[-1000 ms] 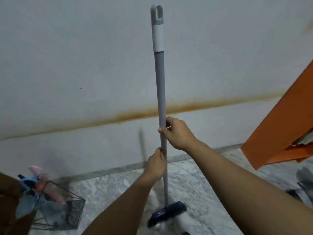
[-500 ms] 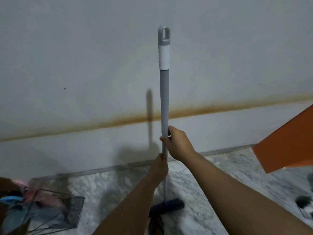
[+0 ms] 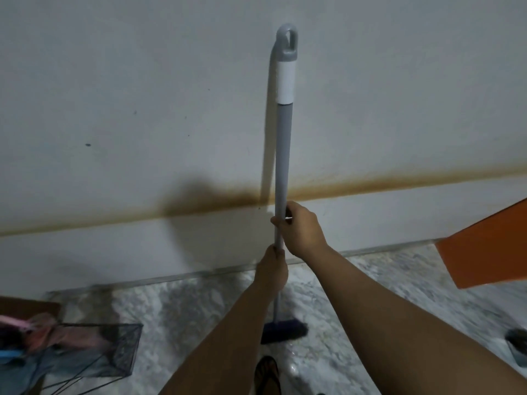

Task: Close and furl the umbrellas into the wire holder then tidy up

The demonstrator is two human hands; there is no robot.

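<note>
Two hands, the left hand (image 3: pixel 272 270) below the right hand (image 3: pixel 301 229), are clamped on an upright broom (image 3: pixel 283 155) near the wall while furled umbrellas (image 3: pixel 45 334) sit in the wire holder (image 3: pixel 119 352); the holder could be toppled by a wide sweep.

The long grey-handled broom (image 3: pixel 282 155) stands upright before the white stained wall (image 3: pixel 142 95), the black wire-mesh holder (image 3: pixel 114 352) with pink and blue furled umbrellas (image 3: pixel 42 334) at eight o'clock, the orange panel (image 3: pixel 484 252) at three.
</note>
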